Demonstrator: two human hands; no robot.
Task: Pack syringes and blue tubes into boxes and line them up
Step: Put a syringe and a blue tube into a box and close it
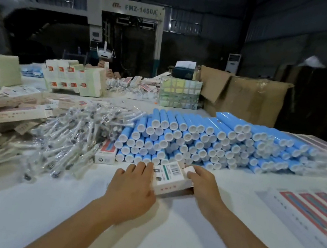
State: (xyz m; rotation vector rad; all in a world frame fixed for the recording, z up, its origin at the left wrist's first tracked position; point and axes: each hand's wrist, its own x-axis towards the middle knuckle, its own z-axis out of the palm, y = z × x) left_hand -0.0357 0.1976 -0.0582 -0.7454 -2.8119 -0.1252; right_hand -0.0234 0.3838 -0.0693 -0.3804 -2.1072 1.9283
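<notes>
Left hand [131,184] at centre, fingers spread and lying fairly straight, fingertips pressing the left edge of a white box [170,176]. Right hand [203,181] just to the 3 o'clock side, fingers curled over the box's right end, thumb on its open flap; gripping it. Box tilted slightly, barcode label facing up, resting on the white table [64,204] between both hands. Bare forearms running down toward 6 o'clock.

Directly at 12 o'clock from the box, touching or nearly touching it, a wide stacked pile of blue tubes [208,142] with white caps facing the viewer. At 10 o'clock, a loose heap of syringes [70,132] in clear wrappers. Between heap and tubes, a second closed carton [105,153] with a red-and-blue face. At 9 o'clock, flat unfolded cartons [10,110] piled untidily. At 3 o'clock, blurred printed sheets [303,206] with red and blue stripes.

Farther back at 11 o'clock, a stack of packed boxes [75,79]. At 1 o'clock, big cardboard cases [245,97]. Far behind at 12 o'clock, a grey machine [129,27] marked FMZ-1450A in a dim hall.
</notes>
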